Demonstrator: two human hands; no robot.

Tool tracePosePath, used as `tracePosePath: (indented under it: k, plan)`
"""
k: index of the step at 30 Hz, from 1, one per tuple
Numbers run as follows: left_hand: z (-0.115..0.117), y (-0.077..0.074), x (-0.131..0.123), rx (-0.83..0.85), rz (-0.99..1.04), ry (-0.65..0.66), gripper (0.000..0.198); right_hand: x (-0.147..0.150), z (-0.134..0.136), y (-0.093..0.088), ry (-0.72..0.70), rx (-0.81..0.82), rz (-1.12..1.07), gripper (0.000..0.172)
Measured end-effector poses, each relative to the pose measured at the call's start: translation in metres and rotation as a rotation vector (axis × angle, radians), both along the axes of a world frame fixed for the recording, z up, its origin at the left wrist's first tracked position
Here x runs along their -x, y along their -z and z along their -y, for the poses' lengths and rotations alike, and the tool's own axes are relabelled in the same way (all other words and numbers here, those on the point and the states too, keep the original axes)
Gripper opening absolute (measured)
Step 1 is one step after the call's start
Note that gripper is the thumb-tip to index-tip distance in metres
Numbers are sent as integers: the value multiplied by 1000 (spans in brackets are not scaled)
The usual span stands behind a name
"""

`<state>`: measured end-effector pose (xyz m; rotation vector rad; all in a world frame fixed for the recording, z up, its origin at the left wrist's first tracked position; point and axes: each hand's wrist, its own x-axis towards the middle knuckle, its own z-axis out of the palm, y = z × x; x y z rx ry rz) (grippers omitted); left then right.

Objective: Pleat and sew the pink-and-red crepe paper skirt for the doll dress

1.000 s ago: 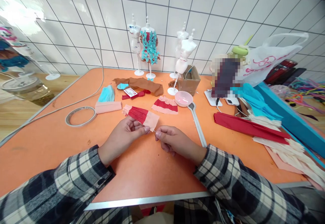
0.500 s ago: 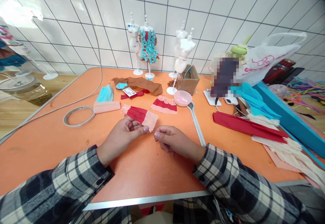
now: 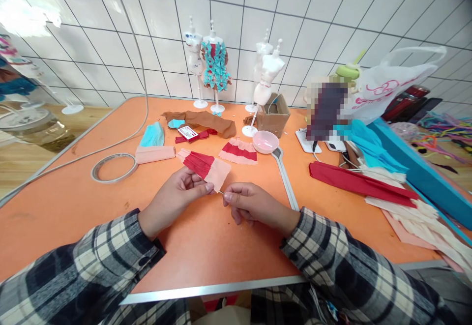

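Red-and-pink strip (image 3: 201, 164): sits at one o'clock of left hand (image 3: 176, 192), whose grip clamps it; pink end (image 3: 219, 173) now swung slightly. Thin stick (image 3: 221, 192): strip's five o'clock, pinched by right hand (image 3: 247, 202). Work apparently little advanced.

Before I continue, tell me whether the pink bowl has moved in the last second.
No: the bowl keeps the same place against the box, in front of it; only the view has shifted slightly.

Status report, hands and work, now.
Left hand pinching red-and-pink sheet. Right hand gripping thin rod by sheet's near corner. Pink bowl beyond, not between hands.
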<state>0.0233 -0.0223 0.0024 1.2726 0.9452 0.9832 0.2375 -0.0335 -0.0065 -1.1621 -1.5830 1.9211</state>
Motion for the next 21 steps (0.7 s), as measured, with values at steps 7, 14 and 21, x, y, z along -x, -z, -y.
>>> tracePosePath:
  k: [7, 14, 21]
  plan:
    - [0, 1, 0, -19, 14, 82, 28, -1, 0, -3, -23, 11, -14, 31]
    - [-1, 2, 1, -22, -9, 80, 30, -3, 0, -4, -36, 21, -22, 28]
    - [-1, 0, 0, -24, -16, 86, 29, -3, 1, -5, -43, 26, -9, 32]
